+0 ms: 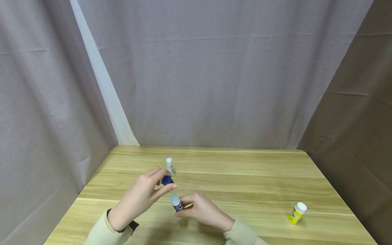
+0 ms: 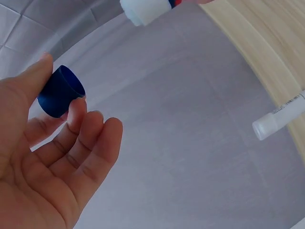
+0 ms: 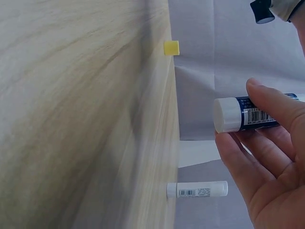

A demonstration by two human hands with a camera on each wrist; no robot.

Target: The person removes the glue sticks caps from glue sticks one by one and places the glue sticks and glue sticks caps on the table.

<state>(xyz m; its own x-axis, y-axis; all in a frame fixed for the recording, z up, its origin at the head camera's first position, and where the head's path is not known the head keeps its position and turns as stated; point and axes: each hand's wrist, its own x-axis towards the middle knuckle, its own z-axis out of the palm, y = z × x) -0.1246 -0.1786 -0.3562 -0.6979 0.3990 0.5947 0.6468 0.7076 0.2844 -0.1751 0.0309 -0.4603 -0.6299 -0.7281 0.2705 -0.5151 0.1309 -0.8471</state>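
Note:
Between the thumb and fingers of my left hand is a dark blue cap, its hollow end facing outward. Slightly lower and to the right, my right hand grips a glue stick around its blue label, with the pale uncapped end up. The right wrist view shows the white base and barcode of this glue stick. Cap and stick are apart, both held over the table. Behind the left hand stands a slim white stick with a white cap, partly hidden by the fingers in the head view.
A yellow bottle with a white cap stands at the right of the wooden table. A small yellow block shows along the table's edge in the right wrist view. Grey curtains hang behind and at the sides.

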